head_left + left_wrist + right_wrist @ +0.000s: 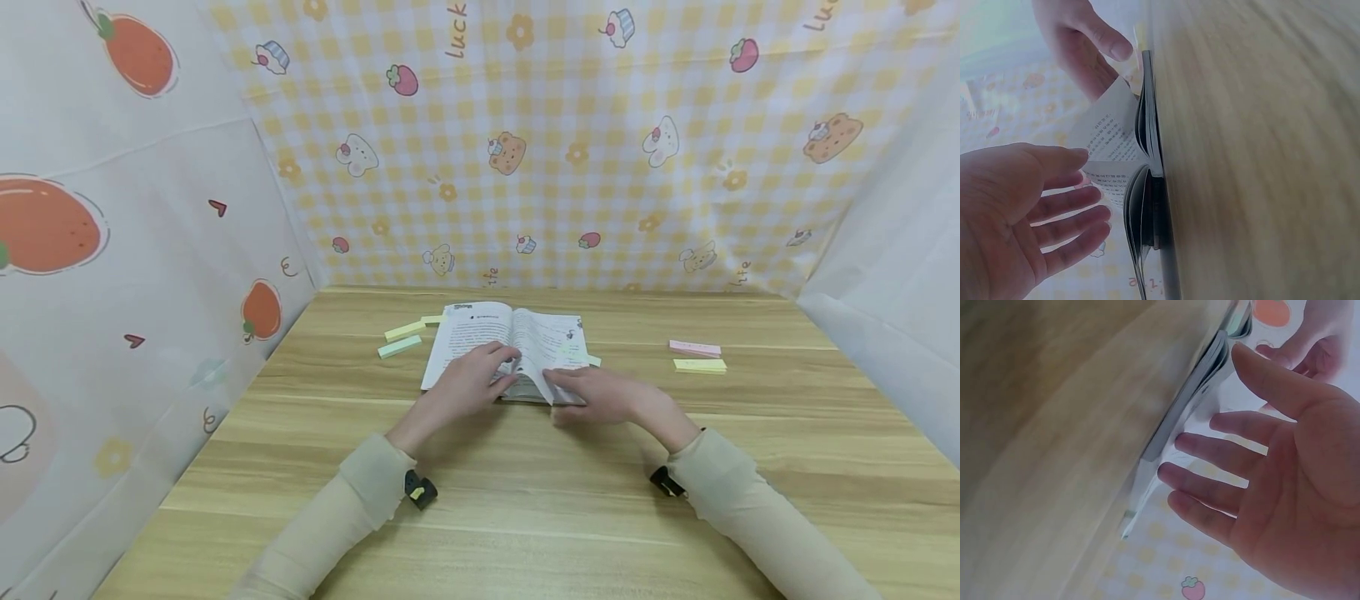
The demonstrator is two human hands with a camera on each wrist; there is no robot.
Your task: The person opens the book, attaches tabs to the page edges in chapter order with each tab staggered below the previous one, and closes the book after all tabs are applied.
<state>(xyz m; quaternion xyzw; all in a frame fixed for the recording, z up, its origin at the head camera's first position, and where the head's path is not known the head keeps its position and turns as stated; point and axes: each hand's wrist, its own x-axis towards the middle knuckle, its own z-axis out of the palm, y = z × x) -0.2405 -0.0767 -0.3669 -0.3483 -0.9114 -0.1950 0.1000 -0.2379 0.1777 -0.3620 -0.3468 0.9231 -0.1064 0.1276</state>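
An open book with printed pages lies on the wooden table. One page stands lifted and curved near the middle, its lower corner sticking up between the hands. My left hand is over the left page by the gutter; in the left wrist view its fingers are spread, with the thumb overlapping the lifted page's edge. On the right page's lower part is my right hand, its fingertips right at the raised page. The right wrist view shows those fingers nearly straight and apart, alongside the book's edge.
Yellow sticky strips and a green strip lie left of the book. To its right are a pink strip pad and a yellow pad. A pale green tab pokes out of the right side. A patterned curtain hangs behind the table.
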